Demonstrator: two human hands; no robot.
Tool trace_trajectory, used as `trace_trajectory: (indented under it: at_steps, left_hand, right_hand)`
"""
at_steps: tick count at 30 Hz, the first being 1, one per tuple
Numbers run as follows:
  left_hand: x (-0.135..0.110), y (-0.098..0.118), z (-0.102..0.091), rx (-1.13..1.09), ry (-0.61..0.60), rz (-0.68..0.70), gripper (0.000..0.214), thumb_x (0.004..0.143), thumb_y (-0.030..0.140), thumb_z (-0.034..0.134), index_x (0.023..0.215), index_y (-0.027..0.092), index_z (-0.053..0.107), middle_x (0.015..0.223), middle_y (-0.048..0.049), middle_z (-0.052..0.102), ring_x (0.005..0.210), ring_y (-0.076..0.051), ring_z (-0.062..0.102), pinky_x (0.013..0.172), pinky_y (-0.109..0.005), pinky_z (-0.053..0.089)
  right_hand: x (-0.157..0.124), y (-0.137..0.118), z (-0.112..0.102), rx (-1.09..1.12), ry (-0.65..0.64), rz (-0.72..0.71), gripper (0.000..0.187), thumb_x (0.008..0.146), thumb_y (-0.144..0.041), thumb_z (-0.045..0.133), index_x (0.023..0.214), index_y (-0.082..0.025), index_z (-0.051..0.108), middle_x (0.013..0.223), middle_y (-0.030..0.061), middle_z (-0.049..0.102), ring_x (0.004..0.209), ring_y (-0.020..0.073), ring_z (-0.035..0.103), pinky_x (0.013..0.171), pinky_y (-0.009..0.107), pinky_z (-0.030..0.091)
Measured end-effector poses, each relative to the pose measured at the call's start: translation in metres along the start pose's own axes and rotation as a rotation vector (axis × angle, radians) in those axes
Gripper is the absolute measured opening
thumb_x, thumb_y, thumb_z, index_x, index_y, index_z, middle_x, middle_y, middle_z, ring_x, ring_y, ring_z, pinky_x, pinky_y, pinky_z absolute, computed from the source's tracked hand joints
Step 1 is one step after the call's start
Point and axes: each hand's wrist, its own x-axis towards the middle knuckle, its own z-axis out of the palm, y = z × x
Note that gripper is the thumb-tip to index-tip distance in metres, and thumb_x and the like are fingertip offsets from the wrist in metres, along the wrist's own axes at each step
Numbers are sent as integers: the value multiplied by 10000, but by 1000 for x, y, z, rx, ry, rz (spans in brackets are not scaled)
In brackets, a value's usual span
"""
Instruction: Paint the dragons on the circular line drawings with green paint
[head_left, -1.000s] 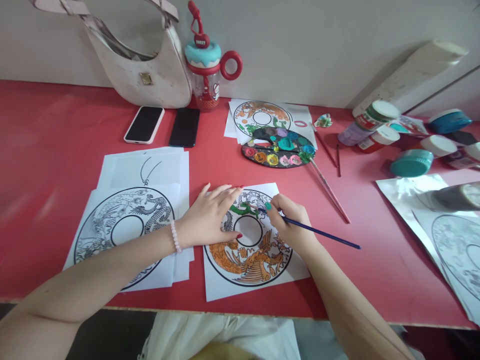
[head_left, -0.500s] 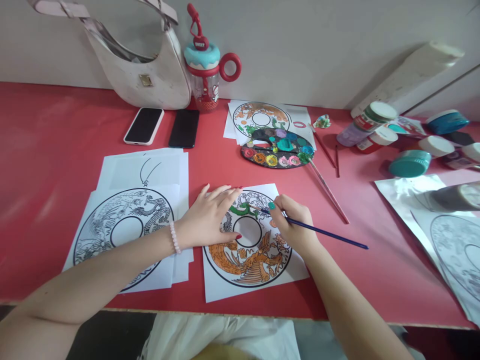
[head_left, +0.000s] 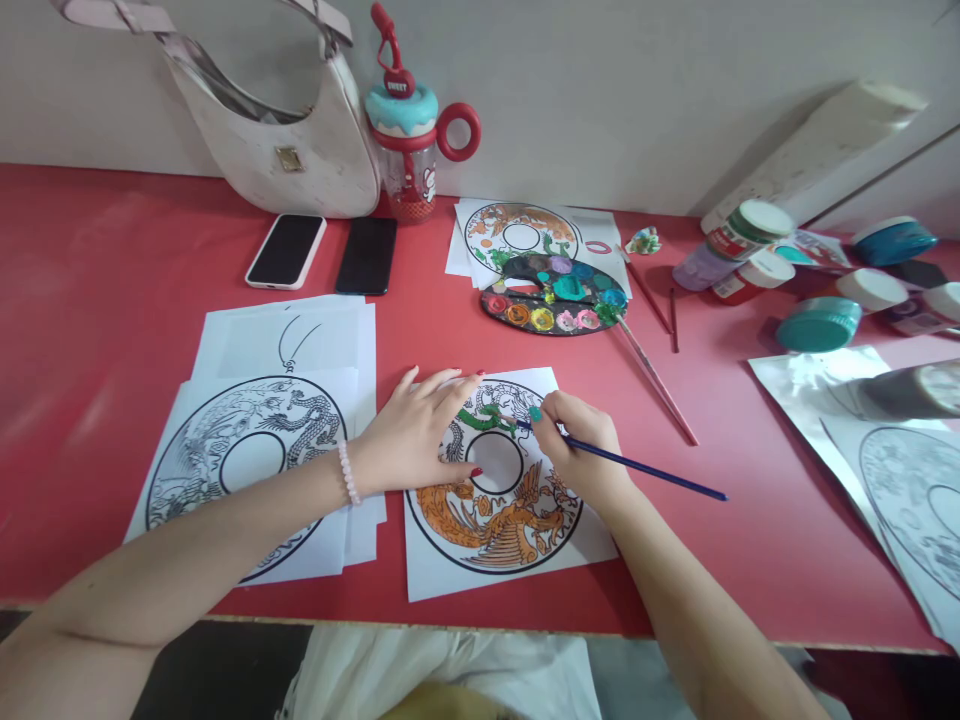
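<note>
A sheet with a round printed design [head_left: 480,555] lies on the red table, its phoenix coloured orange and part of its dragon green. My left hand [head_left: 420,430] rests flat on the sheet's left side, fingers spread. In my right hand [head_left: 581,445] is a blue-handled paintbrush [head_left: 645,467], held between thumb and fingers, its tip at the green part of the dragon. Behind the sheet, a black paint palette [head_left: 559,295] carries several colours. A second paintbrush [head_left: 656,380] leans on the palette's right edge, its tip in green paint.
Uncoloured printed sheets [head_left: 255,460] lie at left. Two phones [head_left: 286,252], a white handbag [head_left: 292,165] and a cup with a straw [head_left: 409,160] stand behind. Paint jars [head_left: 819,325] crowd the right, near another printed sheet [head_left: 907,500]. A partly coloured sheet [head_left: 469,240] lies under the palette.
My right hand and the blue paintbrush have shifted slightly left, with the brush's rear end moving left. My left hand stays in place on the sheet.
</note>
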Motion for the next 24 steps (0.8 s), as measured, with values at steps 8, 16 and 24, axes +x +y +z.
trace_trajectory:
  at_steps: [8, 16, 24]
  left_hand:
    - [-2, 2, -4, -3, -78, 48, 1025, 759, 633, 616, 1491, 200, 46, 1478, -140, 359, 1406, -359, 148, 1085, -650, 73]
    - [-3, 1, -2, -8, -98, 92, 1105, 717, 642, 656, 1498, 193, 16, 1486, -180, 325, 1409, -387, 118, 1054, -698, 71]
    - [-3, 1, -4, -45, -107, 77, 1117, 712, 579, 698, 1494, 257, -32, 1472, -131, 368, 1414, -374, 108, 1062, -694, 61]
  right_hand:
    - [-1, -2, -2, 18, 60, -35, 278, 826, -139, 461, 600, -216, 318, 508, -58, 356, 461, 78, 321, 467, 220, 289]
    - [-3, -2, -1, -1, 102, -48, 303, 817, -124, 472, 589, -217, 295, 494, -59, 349, 457, 78, 309, 450, 219, 277]
    - [-1, -1, 0, -9, 38, -22, 295, 820, -146, 468, 582, -217, 309, 494, -56, 359, 459, 78, 325, 460, 218, 294]
